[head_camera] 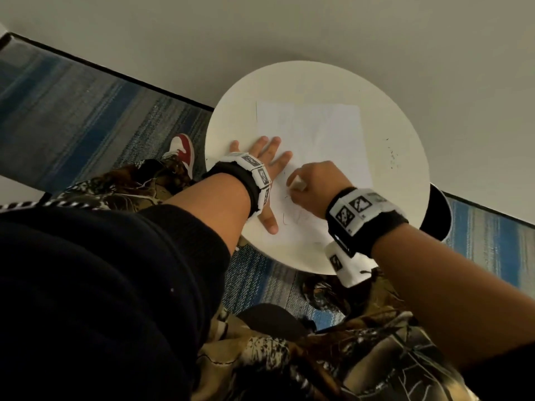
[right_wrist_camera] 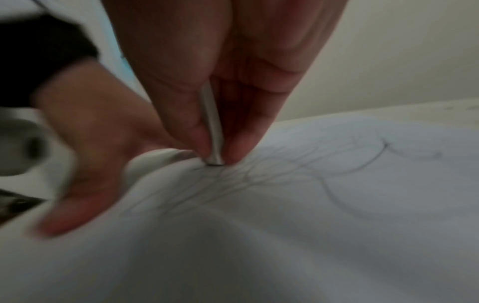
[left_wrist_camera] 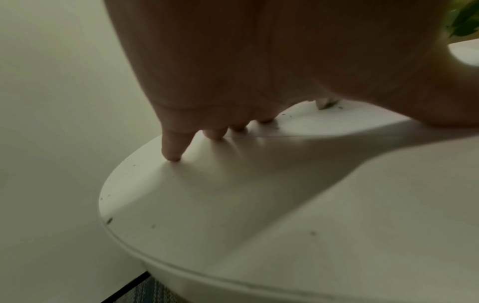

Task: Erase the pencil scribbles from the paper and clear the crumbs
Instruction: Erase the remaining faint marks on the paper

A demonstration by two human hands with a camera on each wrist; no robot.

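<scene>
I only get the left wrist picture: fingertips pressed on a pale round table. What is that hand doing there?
Observer: The left hand lies flat with its fingers spread, mostly on the left edge of a sheet of paper, which it pins to the table.
Operator: And the other hand?
Observer: The right hand pinches an eraser between its fingers, with the tip down on the paper.
Operator: Are there pencil marks on the sheet?
Observer: Yes, faint scribbles fan out from right beside the eraser's tip.
</scene>
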